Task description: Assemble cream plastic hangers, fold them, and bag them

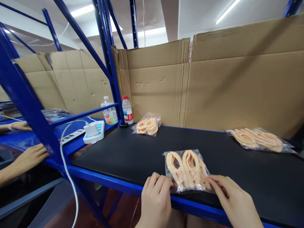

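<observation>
A clear plastic bag of peach-coloured folding hangers (186, 171) lies flat near the front edge of the black tabletop. My left hand (156, 196) is closed at its lower left corner, fingers curled and the tips partly hidden. On the other side, my right hand (231, 196) pinches the bag's lower right edge between thumb and forefinger. Two similar bags rest farther off: one bag (147, 125) against the cardboard at the back left, another bag (258, 139) at the back right.
Cardboard sheets (156, 85) wall the back. At the left stand a water bottle (127, 110), a larger bottle (109, 110) and a power strip (95, 134) with a white plug and cable. A blue post (30, 85) separates a neighbouring bench, where another person's hand (30, 158) rests.
</observation>
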Demonstrator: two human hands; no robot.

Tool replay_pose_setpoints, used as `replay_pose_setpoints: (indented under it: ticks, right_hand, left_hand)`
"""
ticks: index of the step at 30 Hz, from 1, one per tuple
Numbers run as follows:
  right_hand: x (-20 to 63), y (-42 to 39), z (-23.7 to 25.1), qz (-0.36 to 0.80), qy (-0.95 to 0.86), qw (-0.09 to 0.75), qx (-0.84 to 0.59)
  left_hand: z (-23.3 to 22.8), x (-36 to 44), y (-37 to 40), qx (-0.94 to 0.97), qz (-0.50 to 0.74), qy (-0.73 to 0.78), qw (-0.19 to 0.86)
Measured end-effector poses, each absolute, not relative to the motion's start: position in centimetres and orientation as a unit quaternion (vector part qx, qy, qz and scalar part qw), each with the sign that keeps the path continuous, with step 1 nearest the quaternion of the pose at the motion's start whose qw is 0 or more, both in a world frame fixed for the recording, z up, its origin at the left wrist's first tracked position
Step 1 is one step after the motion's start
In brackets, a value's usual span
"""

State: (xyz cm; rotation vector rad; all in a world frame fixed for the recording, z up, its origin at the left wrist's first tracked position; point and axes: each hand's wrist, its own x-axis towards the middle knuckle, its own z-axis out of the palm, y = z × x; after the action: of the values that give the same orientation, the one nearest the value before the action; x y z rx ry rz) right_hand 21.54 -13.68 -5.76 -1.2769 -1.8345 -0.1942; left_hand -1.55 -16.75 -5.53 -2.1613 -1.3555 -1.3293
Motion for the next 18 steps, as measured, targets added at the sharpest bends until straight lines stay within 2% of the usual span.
replay_pose_setpoints:
  ticks: [9, 13, 18]
  right_hand:
    - [22.4, -14.7, -5.8, -0.103, -0.76, 0.447, -0.461]
    - [22.9, -14.9, -5.6, -0.088, -0.791, 0.441, -0.414]
    - [23.4, -15.7, -4.6, -0.104, -0.828, 0.417, -0.361]
  left_hand:
    - [-4.9, -2.1, -17.9, -0.787, -0.435, -0.418, 0.132]
    - [-5.8, -2.2, -17.4, -0.776, -0.469, -0.393, 0.152]
    - [-5.5, -2.7, -17.7, -0.789, -0.456, -0.384, 0.148]
